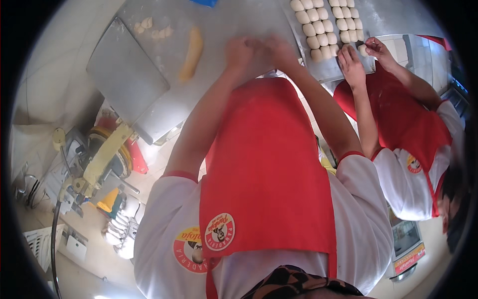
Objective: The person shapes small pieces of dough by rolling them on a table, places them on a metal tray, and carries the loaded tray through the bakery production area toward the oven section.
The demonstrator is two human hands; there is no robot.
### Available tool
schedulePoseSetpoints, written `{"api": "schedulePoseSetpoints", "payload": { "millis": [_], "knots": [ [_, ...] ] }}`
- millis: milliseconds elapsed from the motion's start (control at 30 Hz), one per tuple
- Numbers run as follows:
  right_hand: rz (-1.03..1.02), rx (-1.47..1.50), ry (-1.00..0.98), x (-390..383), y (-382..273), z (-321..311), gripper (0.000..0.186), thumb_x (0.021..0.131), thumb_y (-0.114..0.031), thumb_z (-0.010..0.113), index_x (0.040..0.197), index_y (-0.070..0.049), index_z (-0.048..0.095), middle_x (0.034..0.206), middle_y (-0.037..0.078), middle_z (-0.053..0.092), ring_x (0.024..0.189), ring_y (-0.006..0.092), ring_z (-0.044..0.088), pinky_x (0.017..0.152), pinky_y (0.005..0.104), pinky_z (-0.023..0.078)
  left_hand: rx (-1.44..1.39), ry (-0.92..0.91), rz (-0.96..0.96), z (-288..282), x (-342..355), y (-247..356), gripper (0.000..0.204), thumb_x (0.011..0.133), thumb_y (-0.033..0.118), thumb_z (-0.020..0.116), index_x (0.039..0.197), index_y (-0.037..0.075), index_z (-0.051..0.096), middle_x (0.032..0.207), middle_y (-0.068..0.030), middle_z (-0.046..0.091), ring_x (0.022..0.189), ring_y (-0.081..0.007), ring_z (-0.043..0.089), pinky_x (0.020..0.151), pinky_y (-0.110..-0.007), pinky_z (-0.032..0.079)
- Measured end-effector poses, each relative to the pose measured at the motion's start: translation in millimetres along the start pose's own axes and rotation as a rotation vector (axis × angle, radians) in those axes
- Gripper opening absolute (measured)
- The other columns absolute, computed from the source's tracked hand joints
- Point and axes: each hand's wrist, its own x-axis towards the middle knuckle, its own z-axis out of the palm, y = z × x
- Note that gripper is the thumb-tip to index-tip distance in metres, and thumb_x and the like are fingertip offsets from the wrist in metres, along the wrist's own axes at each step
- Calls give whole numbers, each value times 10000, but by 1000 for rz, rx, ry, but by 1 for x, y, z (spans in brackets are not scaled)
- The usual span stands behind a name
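Over the metal table (219, 65), just beyond my red apron (269, 164), my left hand (240, 51) and my right hand (280, 52) come together, slightly blurred. Both have their fingers curled in and nearly touching; whatever lies between them is too small or hidden to make out. To the left of my left hand, a long yellowish roll of dough (191, 54) lies on the table. Farther left and back are several small pieces of dough (146, 23).
At the right, a co-worker's hands (352, 66) hold a dough ball (363, 50) beside a tray (326, 71) with rows of dough balls (318, 32). A flat metal sheet (127, 65) lies at the table's left edge. Below it stands a machine with a cream-coloured arm (104, 154).
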Motion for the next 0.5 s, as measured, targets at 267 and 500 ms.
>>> {"api": "schedulePoseSetpoints", "payload": {
  "millis": [267,500],
  "knots": [
    [141,7,-62,9,-5,-12,175,838,-106,727,1007,-76,764,928,151,654,854,365,666,743,458,545,92,118,435,4,-4,-17,252,857,104,711,1103,80,757,1011,-137,619,863,-319,646,744,-423,528],
    [405,-2,-100,29,-35,-24,254,865,-180,728,1094,-78,769,1044,163,727,921,339,704,798,433,560,157,101,470,3,-1,-27,165,845,60,726,1008,69,752,925,-132,631,845,-338,644,725,-434,531]
  ]
}}
